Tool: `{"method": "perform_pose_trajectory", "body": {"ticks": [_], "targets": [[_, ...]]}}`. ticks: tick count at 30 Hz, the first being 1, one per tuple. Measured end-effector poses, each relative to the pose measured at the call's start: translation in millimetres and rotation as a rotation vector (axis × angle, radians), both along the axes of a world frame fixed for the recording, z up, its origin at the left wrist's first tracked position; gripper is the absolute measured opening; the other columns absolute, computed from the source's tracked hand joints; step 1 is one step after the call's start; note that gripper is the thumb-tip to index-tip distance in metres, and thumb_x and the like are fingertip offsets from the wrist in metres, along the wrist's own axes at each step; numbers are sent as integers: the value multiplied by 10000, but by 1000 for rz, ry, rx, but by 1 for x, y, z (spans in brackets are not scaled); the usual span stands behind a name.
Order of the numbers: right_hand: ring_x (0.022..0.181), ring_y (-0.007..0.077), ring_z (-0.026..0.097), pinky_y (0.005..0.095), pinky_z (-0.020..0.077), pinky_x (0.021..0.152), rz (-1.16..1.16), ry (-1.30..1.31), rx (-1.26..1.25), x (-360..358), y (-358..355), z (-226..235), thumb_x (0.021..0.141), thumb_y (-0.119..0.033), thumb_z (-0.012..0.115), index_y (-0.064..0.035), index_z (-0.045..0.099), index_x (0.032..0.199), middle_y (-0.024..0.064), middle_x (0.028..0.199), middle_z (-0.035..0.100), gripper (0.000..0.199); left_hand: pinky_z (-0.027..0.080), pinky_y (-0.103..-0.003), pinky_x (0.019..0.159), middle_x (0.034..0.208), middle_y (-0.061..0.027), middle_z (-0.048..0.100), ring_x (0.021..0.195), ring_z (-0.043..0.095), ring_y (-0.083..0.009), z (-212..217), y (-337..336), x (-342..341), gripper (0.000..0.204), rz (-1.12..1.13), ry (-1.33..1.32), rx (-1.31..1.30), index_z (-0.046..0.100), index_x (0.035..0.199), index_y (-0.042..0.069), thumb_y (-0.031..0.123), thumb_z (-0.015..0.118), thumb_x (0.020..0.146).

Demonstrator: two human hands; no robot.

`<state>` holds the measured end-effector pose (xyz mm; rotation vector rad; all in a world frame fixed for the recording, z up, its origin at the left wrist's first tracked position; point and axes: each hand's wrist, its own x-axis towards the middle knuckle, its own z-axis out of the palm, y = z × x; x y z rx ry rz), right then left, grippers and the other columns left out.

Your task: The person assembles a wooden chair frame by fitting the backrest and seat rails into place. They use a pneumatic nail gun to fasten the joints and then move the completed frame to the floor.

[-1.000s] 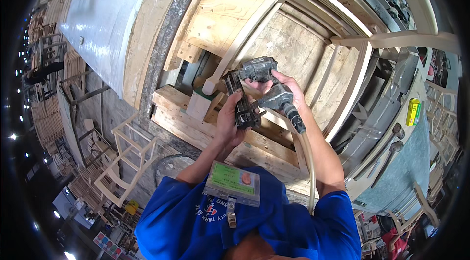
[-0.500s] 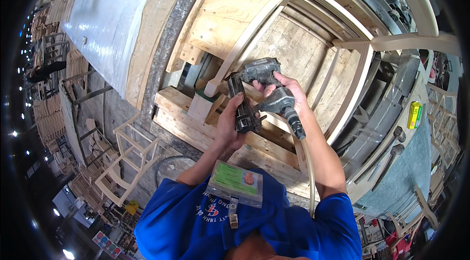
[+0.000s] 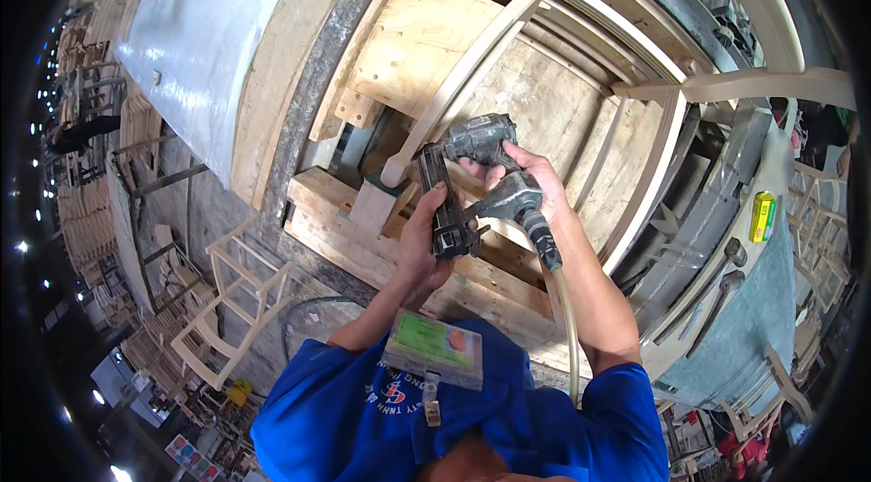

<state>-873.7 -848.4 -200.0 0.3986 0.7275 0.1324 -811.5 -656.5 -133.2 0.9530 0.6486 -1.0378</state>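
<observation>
Grey nail gun (image 3: 481,175), both hands gripping, elbows bent

The nail gun (image 3: 479,175) has edged slightly rightward — both hands shifted with it.

Bright, even daylight falls on my work, and the pale plywood jig board (image 3: 544,110) in front of me shows crisp grain with only soft shadows. The grey metal sheet (image 3: 190,64) on my left throws a whitish glare. Toward the round black rim straight edges bow, and the far left turns dim and smeared, dotted with small lamp glints.
</observation>
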Motion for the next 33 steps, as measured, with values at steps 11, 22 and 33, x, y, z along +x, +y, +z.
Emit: {"method": "perform_pose_trajectory", "body": {"ticks": [11,22,33], "targets": [[762,239,724,454,659,745,375,105,-649,-54,-24,16,1111,-243,543,41,584,1337,183,1128,748,365,613,-349,705,975,-63,672,831,719,-173,20,-32,-5,359,-427,-156,-15,600,1169,53,400,532,1105],[1266,422,662,434,498,1089,1019,417,-1652,-67,-31,28,946,-696,663,189,543,1414,376,1331,654,1008,568,-442,740,879,-147,714,792,723,-262,-29,-67,-45,487,-1053,-717,137,532,1269,-17,418,597,1061],[502,196,669,345,558,400,691,252,-751,-61,-69,-63,1042,-354,661,-55,657,981,87,715,677,305,498,-516,1010,1180,-222,716,1073,668,-364,-25,-147,117,432,-824,-2063,610,658,1281,-16,339,641,1036]]}}
